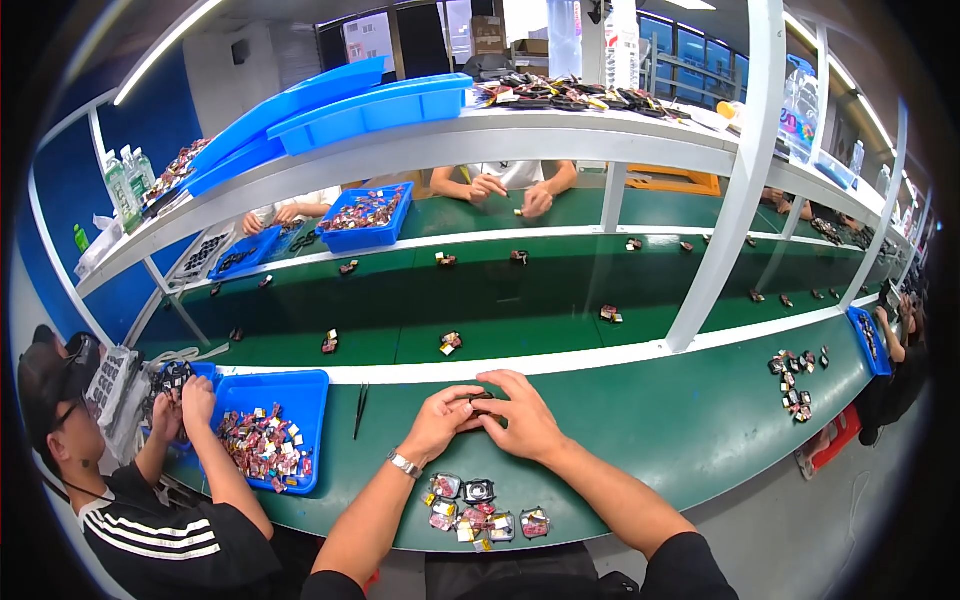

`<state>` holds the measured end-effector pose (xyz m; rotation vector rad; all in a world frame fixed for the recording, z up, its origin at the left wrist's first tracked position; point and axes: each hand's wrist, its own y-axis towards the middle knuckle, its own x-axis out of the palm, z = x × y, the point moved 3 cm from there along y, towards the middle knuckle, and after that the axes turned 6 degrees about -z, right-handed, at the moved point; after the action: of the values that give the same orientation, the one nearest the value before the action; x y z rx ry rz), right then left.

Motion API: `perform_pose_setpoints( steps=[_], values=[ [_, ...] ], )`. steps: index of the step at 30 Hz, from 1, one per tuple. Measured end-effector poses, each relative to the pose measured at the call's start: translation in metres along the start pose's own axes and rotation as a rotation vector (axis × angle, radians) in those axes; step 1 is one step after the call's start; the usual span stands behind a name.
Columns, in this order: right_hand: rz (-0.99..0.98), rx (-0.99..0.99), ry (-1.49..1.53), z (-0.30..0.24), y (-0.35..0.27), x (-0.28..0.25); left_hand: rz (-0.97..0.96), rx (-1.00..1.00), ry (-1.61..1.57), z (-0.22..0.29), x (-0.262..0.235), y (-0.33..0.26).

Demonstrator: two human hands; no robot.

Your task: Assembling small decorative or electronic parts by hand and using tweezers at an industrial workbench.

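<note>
Over the green bench (640, 430), my left hand (436, 425) and my right hand (525, 418) meet with fingers curled around a small dark casing (483, 397). Most of it is hidden behind the fingers, so its details do not show. Between my forearms, near the bench's front edge, lies a cluster of small open casings (478, 518) with red, yellow and white parts inside. Left of my left hand, black tweezers (361, 411) lie flat on the bench.
A blue bin (318, 430) of reddish parts stands at left, beside a seated co-worker (150, 500). Beyond a white rail, spaced units lie on a green conveyor belt (560, 330). A white post (735, 180) rises at right, past which more units (795, 380) lie.
</note>
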<state>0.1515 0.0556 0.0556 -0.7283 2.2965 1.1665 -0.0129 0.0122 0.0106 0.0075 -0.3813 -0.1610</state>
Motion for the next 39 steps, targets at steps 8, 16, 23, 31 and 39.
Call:
perform_pose_setpoints(
  steps=[8,16,23,31,39],
  values=[
    [0.062,0.042,0.047,0.006,-0.004,0.005,-0.035,0.022,-0.039,-0.002,-0.001,0.002],
    [0.128,0.084,0.141,0.011,-0.007,0.017,-0.006,0.036,-0.018,-0.003,0.003,0.0],
    [0.114,0.031,0.076,0.003,-0.004,0.007,0.03,0.053,-0.002,-0.005,0.0,0.002],
    [0.135,0.009,0.044,0.001,-0.004,0.003,-0.004,0.063,-0.055,-0.007,-0.001,0.002],
    [0.123,0.057,0.079,0.005,-0.004,0.007,0.001,0.049,-0.055,-0.005,0.006,0.004]
  ],
)
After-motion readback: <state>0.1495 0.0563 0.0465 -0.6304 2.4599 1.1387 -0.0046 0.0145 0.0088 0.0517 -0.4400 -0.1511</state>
